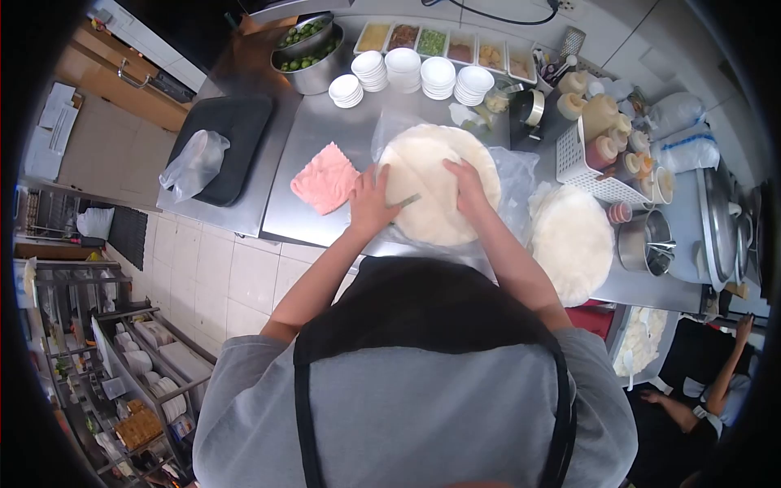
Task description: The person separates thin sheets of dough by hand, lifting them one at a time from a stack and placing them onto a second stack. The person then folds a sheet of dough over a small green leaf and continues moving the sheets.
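A stack of large, round, pale flatbreads (425,175) lies in front of me on clear plastic. The top sheet is creased and sits off-centre over those below. My left hand (373,199) grips its left edge, thumb on top and the other fingers partly hidden. My right hand (472,189) pinches the sheet near its right side, thumb and fingers bent. A narrow grey strip (405,200), perhaps a blade, lies across the flatbread beside my left hand; its far end is hidden. Left of that hand rests a pink cloth (325,179).
More flatbreads (572,244) lie to the right, near a white basket of bottles (598,167) and a metal pot (645,242). Stacked white bowls (403,69) and topping trays (431,42) line the back. A black tray (221,146) sits left. Another person's arm (724,366) shows lower right.
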`<state>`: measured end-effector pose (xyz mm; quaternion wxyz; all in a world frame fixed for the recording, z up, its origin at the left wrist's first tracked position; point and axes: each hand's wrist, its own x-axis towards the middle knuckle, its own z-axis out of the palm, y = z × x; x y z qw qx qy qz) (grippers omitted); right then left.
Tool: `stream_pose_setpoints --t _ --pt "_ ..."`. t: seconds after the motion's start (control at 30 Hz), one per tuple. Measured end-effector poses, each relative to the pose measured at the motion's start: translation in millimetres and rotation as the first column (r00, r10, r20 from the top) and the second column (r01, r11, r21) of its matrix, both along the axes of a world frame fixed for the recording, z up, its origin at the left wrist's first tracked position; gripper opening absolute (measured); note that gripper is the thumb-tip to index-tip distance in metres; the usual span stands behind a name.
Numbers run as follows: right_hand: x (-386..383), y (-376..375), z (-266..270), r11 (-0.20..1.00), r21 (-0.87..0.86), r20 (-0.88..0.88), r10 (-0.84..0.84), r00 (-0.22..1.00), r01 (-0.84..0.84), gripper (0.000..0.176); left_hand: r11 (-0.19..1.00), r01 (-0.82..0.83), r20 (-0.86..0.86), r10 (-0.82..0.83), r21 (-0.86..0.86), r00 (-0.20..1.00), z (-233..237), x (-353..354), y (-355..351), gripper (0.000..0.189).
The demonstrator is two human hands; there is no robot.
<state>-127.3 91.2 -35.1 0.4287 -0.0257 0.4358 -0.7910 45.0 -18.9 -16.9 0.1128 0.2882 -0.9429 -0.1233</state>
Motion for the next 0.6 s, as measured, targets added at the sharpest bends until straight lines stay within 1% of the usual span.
stream_pose_setpoints --t 0.03,0.07,0.1,0.13,0.17,0.2,0.23,0.27,0.3,0.37,0.4,0.43,0.47,0.5,0.53,0.57,0.6 --pt "-5.8 -1.2 -0.4 0.994 0.074 -0.077 0.085 0.993 -0.08 0.044 1.0 0.0 -0.006 0.0 -0.005 1.0 -4.9 -8.1 -3.9 0.079" --pt "-8.1 -0.8 -2.5 0.975 0.158 -0.14 0.176 0.974 -0.154 0.048 0.989 0.148 -0.112 -0.147 -0.004 0.983 -15.5 -15.8 -8.5 0.073" --pt "-11.7 -2.7 -4.6 0.975 0.155 -0.143 0.179 0.973 -0.156 0.048 0.957 0.291 -0.217 -0.288 -0.021 0.933 -19.4 -21.5 -10.8 0.067" --pt "-16.0 -5.7 -5.8 0.916 0.381 -0.366 0.27 0.89 -0.121 0.051 0.957 0.288 -0.219 -0.287 -0.026 0.933 -23.1 -24.2 -10.9 0.067" --pt "-19.9 -10.6 -0.6 0.821 0.57 -0.539 0.391 0.746 -0.018 0.054 0.946 0.321 -0.251 -0.3 0.047 0.92 -21.3 -28.4 -10.8 0.063" --pt "-24.5 -17.4 4.8 0.827 0.563 -0.548 0.383 0.743 -0.011 0.054 0.926 0.359 -0.284 -0.316 0.116 0.905 -18.9 -32.4 -12.9 0.058" --pt "-27.4 -23.4 8.9 0.754 0.656 -0.642 0.532 0.551 0.037 0.06 0.924 0.366 -0.286 -0.323 0.11 0.902 -17.7 -32.1 -12.9 0.058" --pt "-31.0 -30.4 15.6 0.678 0.726 -0.673 0.663 0.328 0.118 0.065 0.927 0.364 -0.261 -0.332 0.086 0.907 -13.6 -32.5 -12.3 0.058" --pt "-31.3 -37.2 14.6 0.678 0.724 -0.676 0.66 0.329 0.128 0.065 0.93 0.361 -0.233 -0.337 0.067 0.912 -12.3 -31.2 -10.1 0.059" --pt "-29.9 -51.4 7.9 0.665 0.718 -0.696 0.685 0.215 0.207 0.047 0.927 0.371 -0.249 -0.346 0.059 0.904 -16.2 -30.4 -10.2 0.058" --pt "-31.2 -52.6 2.6 0.661 0.72 -0.694 0.685 0.221 0.213 0.047 0.926 0.372 -0.259 -0.345 0.06 0.902 -20.4 -28.1 -8.9 0.057" --pt "-34.5 -53.4 -2.0 0.672 0.707 -0.706 0.657 0.263 0.22 0.052 0.924 0.379 -0.264 -0.351 0.061 0.898 -24.6 -27.2 -7.8 0.057" --pt "-38.5 -52.0 -3.0 0.682 0.694 -0.717 0.628 0.303 0.229 0.057 0.934 0.356 -0.25 -0.345 -0.001 0.905 -27.5 -27.7 -6.3 0.055" --pt "-44.2 -44.6 -4.7 0.676 0.698 -0.713 0.631 0.304 0.235 0.057 0.941 0.332 -0.236 -0.336 -0.059 0.912 -31.4 -28.3 -4.3 0.054" --pt "-51.7 -33.4 -6.2 0.708 0.643 -0.752 0.509 0.418 0.293 0.048 0.941 0.334 -0.24 -0.337 -0.052 0.911 -35.5 -29.8 -3.0 0.054" --pt "-56.9 -22.5 -7.5 0.728 0.587 -0.771 0.37 0.518 0.354 0.04 0.943 0.323 -0.254 -0.334 -0.086 0.908 -36.5 -29.9 -1.9 0.053" --pt "-55.1 -8.5 8.3 0.766 0.541 -0.712 0.197 0.674 0.347 0.039 0.942 0.311 -0.265 -0.333 -0.124 0.905 -37.1 -29.2 -2.0 0.051"
